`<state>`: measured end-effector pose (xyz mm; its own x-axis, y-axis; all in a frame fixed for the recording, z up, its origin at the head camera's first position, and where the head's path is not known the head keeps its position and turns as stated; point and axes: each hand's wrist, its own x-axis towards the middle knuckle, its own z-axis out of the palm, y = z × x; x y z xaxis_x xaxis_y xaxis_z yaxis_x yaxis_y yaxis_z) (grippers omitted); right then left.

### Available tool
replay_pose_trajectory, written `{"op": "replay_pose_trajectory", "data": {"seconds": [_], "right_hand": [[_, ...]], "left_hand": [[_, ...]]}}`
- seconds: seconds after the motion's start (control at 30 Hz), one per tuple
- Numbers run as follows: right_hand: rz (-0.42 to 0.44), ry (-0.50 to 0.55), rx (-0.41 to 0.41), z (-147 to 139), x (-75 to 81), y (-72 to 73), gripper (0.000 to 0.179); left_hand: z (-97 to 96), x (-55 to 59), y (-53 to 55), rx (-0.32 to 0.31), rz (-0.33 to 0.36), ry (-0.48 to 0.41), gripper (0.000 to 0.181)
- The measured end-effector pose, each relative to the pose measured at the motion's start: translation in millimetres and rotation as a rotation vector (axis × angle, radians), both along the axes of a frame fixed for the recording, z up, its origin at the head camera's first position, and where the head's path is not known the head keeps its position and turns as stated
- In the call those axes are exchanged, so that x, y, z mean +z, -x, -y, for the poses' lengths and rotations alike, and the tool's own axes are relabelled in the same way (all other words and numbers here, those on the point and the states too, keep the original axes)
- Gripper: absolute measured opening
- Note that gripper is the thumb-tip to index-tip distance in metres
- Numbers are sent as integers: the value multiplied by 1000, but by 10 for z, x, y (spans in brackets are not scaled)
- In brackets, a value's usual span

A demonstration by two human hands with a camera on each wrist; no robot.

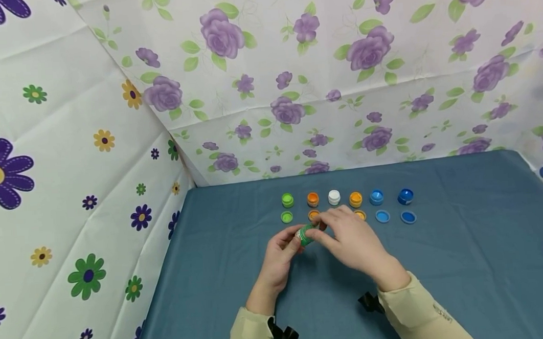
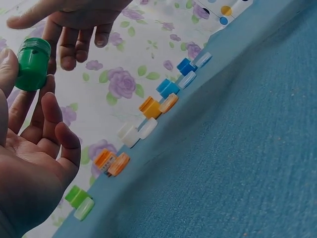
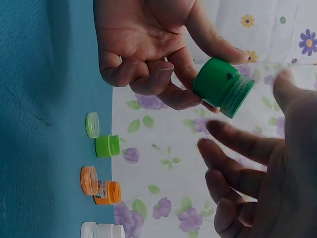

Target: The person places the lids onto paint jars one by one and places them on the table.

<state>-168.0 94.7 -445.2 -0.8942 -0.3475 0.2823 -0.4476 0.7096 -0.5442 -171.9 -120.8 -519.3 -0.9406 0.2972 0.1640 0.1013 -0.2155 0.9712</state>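
A green jar (image 1: 305, 235), with its ribbed lid (image 3: 237, 96) seated on it, is held tilted in the air above the near side of the jar row. It is pinched between the thumb and fingers of the left hand (image 1: 278, 256). The right hand (image 1: 355, 239) is held beside the lid with thumb and fingers parted; a gap is seen there from the right wrist, though from the head view the jar is partly covered by the fingers and contact can hardly be judged

Beyond the hands, six small jars are lined up on the blue-grey surface (image 1: 212, 275): light green (image 1: 287, 200), orange (image 1: 312, 199), white (image 1: 334, 197), yellow (image 1: 355, 200), light blue (image 1: 376, 197) and dark blue (image 1: 405, 197). A matching lid is laid just in front of each, the white lid (image 2: 148, 128) being hidden in the head view by the right hand

Pale sleeves (image 1: 421, 310) are worn, with black straps (image 1: 370, 302) at the wrists. The surface is backed by a cloth printed with purple roses (image 1: 287, 110) and flanked on the left by one printed with daisies (image 1: 88, 276)
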Motion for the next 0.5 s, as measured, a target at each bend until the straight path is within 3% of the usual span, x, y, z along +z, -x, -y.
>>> {"op": "replay_pose_trajectory", "data": {"seconds": [0.13,0.27,0.4,0.5], "right_hand": [[113,173,35,-52,1,3,46],[179,325,176,-115,-28,21,44],[134,310,282,-146,-87,28,53],[72,279,300,-143,-134,25,52]], "left_hand": [[0,4,11,4,-2,-2,57],[0,-1,20,-2,-3,-15,48],[5,-1,10,-10,2,-20,53],[9,-7,2,-15,2,-15,61]]}}
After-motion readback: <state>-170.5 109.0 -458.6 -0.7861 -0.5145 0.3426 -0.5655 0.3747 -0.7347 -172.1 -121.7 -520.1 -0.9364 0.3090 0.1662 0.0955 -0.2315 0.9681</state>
